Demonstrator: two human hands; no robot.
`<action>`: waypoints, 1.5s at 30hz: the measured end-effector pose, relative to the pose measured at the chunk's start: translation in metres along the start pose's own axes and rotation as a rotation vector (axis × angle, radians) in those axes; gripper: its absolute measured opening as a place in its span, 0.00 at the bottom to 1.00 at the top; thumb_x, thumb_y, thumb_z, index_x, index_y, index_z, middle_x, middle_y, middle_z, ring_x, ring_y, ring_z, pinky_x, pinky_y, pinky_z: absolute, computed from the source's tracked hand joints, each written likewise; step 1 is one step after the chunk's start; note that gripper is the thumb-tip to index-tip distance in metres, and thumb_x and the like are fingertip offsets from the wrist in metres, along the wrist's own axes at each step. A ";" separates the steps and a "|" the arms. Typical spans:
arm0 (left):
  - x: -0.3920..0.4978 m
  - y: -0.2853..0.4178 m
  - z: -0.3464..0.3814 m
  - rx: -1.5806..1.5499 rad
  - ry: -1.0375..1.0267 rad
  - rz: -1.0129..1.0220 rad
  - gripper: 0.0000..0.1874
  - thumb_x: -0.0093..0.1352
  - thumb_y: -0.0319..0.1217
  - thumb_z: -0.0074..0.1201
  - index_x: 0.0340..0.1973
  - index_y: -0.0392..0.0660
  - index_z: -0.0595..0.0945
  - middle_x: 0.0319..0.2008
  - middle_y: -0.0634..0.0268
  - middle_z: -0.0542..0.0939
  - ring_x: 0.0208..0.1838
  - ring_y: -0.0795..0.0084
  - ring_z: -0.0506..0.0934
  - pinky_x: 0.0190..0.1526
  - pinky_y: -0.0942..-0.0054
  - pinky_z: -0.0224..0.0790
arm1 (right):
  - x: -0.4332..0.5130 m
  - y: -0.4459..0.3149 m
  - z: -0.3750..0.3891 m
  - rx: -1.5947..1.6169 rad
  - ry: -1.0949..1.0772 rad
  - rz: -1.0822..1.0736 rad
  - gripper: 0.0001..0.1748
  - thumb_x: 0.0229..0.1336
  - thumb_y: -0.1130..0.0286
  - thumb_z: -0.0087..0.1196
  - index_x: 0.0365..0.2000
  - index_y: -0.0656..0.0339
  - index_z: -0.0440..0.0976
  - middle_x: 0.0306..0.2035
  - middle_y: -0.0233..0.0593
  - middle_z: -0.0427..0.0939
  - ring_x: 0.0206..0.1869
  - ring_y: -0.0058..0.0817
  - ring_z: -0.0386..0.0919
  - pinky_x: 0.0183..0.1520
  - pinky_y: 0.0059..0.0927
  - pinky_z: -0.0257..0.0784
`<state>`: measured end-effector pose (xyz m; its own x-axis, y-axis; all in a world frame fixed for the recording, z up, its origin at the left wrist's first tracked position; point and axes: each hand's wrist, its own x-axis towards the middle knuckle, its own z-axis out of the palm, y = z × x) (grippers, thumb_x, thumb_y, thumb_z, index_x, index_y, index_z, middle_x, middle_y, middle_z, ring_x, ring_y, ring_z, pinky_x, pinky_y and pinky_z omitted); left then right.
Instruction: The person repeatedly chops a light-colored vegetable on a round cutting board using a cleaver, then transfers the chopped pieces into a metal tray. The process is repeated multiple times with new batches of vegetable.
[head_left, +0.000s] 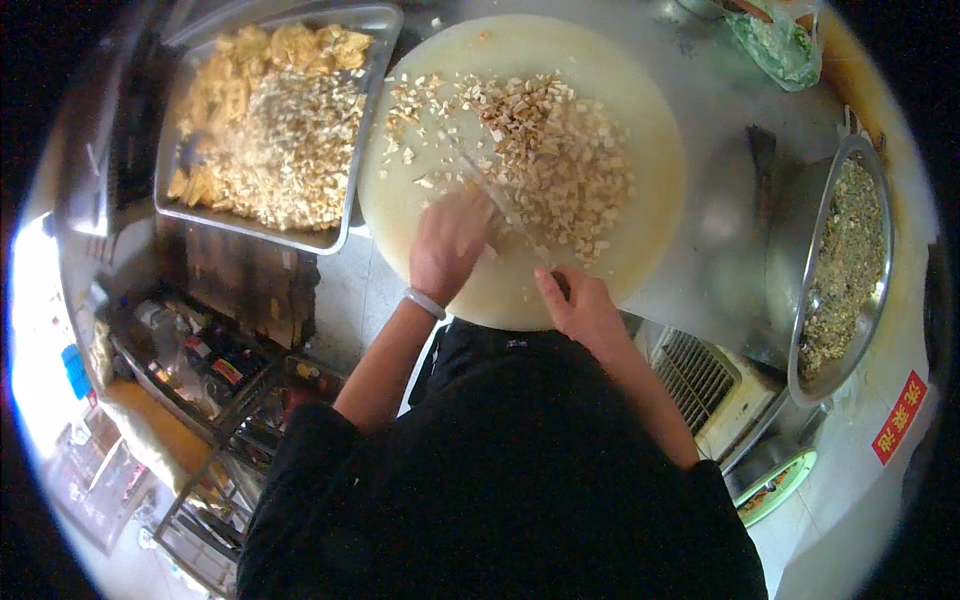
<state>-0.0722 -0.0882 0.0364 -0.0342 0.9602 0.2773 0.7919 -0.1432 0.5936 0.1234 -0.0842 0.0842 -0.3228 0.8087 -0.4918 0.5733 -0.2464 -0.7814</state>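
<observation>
My right hand (586, 304) grips the dark handle of a kitchen knife (510, 214). The blade slants up and left across a thick, round, pale cutting board (645, 187). My left hand (451, 236), blurred and wearing a pale bangle, is bent over the board just left of the blade; whatever lies under its fingers is hidden. Right of the knife spreads a heap of diced tofu-like pieces (555, 150) with browned edges. Smaller loose bits (412, 97) are scattered at the board's upper left.
A metal tray (262, 232) of diced pieces and golden slabs stands left of the board. To the right are a dark-handled tool (763, 169) and a steel bowl (795, 337) of chopped greenish food. A plastic bag (780, 49) lies farther back. A metal rack (217, 450) stands lower left.
</observation>
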 end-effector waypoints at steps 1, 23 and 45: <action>-0.003 -0.002 0.001 0.028 -0.030 0.044 0.19 0.56 0.27 0.57 0.43 0.41 0.74 0.42 0.54 0.73 0.43 0.53 0.71 0.47 0.61 0.64 | 0.000 -0.001 0.004 -0.043 0.024 -0.079 0.22 0.57 0.54 0.47 0.30 0.67 0.72 0.16 0.48 0.72 0.16 0.37 0.71 0.22 0.35 0.66; -0.027 -0.030 0.038 -0.149 -0.099 -0.060 0.18 0.52 0.24 0.53 0.40 0.43 0.74 0.38 0.52 0.72 0.44 0.51 0.69 0.45 0.60 0.63 | 0.031 0.005 0.037 -0.393 -0.032 0.034 0.23 0.56 0.52 0.47 0.33 0.65 0.74 0.26 0.55 0.76 0.31 0.51 0.75 0.33 0.42 0.70; -0.043 0.000 0.024 -0.015 0.009 -0.111 0.17 0.55 0.27 0.54 0.42 0.45 0.75 0.39 0.55 0.75 0.40 0.52 0.72 0.41 0.60 0.65 | 0.010 -0.004 0.003 0.007 -0.143 0.208 0.25 0.56 0.51 0.45 0.31 0.67 0.75 0.24 0.57 0.76 0.30 0.52 0.76 0.35 0.43 0.71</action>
<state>-0.0563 -0.1235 0.0059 -0.1264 0.9682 0.2160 0.7735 -0.0401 0.6325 0.1157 -0.0767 0.0814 -0.3022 0.6567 -0.6910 0.6332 -0.4036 -0.6605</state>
